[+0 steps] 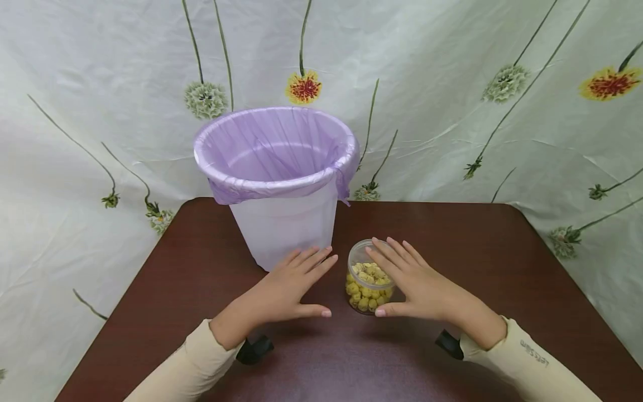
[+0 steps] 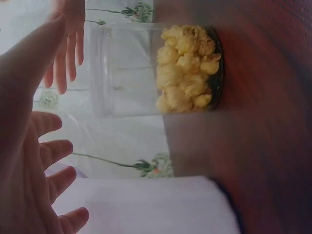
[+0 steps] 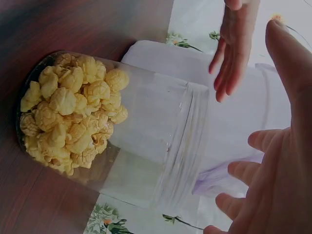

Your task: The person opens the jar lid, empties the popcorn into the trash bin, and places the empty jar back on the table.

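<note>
A clear plastic jar [image 1: 359, 252], about half full of yellow popcorn [image 3: 73, 107], stands upright on the table. Its top edge shows a ridged rim in the right wrist view; whether a lid covers it I cannot tell. My right hand [image 1: 422, 285] hovers over the jar's right side, fingers straight and spread, holding nothing. To the left of the jar, my left hand [image 1: 281, 290] is held out with straight fingers and the thumb apart, in front of the white bin [image 1: 286, 223]. A gap separates the left hand from the jar.
The bin has a purple liner [image 1: 276, 181] folded over its rim and stands at the back left of the dark red-brown table [image 1: 452, 240]. Behind the table hangs a white cloth [image 1: 427, 111] printed with flowers. Black straps show at both cuffs.
</note>
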Available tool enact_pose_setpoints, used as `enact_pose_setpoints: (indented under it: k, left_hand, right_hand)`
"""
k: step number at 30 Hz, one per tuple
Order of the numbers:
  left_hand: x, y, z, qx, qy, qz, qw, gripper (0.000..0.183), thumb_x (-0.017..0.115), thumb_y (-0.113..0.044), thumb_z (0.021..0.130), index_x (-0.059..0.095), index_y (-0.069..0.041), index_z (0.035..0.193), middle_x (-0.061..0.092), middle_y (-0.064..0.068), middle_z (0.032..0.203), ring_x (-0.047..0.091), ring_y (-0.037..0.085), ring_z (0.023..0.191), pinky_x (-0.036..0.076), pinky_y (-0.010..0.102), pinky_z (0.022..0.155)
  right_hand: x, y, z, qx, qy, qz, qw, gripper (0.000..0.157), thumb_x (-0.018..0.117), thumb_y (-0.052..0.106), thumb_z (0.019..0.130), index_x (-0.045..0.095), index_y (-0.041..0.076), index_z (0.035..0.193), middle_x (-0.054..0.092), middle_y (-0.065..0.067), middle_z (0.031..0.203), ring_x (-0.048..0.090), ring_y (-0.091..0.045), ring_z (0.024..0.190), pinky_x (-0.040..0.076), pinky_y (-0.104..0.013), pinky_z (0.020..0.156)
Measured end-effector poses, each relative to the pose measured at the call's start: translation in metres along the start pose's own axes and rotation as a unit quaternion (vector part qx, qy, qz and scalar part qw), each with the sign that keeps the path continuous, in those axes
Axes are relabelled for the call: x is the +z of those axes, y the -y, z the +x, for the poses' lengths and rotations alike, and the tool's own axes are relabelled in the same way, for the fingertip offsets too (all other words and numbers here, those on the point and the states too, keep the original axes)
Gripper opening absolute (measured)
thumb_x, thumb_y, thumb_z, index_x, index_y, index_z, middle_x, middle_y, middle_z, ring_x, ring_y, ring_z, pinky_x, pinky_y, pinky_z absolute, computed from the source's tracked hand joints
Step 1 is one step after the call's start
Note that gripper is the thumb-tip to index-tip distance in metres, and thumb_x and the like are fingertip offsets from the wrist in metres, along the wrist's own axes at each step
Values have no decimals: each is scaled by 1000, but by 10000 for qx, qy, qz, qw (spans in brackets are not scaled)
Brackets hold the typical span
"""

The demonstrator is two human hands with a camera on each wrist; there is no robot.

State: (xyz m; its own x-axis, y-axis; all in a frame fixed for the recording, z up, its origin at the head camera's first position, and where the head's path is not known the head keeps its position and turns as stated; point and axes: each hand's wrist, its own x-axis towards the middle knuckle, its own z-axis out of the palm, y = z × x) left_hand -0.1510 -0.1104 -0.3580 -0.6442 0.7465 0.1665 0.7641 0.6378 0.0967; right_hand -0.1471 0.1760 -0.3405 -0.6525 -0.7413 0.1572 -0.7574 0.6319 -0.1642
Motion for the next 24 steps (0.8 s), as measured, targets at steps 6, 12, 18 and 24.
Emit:
enact_pose_setpoints:
  k: [6,12,18,24]
  left_hand:
    - [27,-4,9,-225,-164,-473,9985,96,41,-72,75,20,-6,143,22,7,146,22,22,131,20,40,104]
    - [50,-14,15,-753,-168,-1311,9884,100,42,-73,74,17,-5,143,23,10,145,23,21,131,25,39,102]
    - [60,-24,22,-1236,-271,-2120,9690,98,56,-63,74,13,-9,144,20,6,146,22,20,131,28,40,100]
    - [64,-29,24,-1330,-474,-2486,9583,101,53,-67,72,14,-7,143,19,8,146,20,21,131,28,41,100]
  right_hand:
    - [7,-2,10,327,-210,224,9990,99,54,64,74,8,13,145,4,-8,149,4,-32,133,7,-49,104]
    - [16,-5,20,808,-308,506,9950,101,54,66,73,9,12,145,10,-15,147,10,-36,132,15,-53,102]
    - [25,-8,25,1154,-426,676,9901,102,57,66,71,15,7,143,21,-21,143,21,-39,128,27,-53,97]
    - [29,-7,28,1444,-836,951,9814,96,70,52,66,25,9,139,34,-18,134,31,-38,121,35,-53,90]
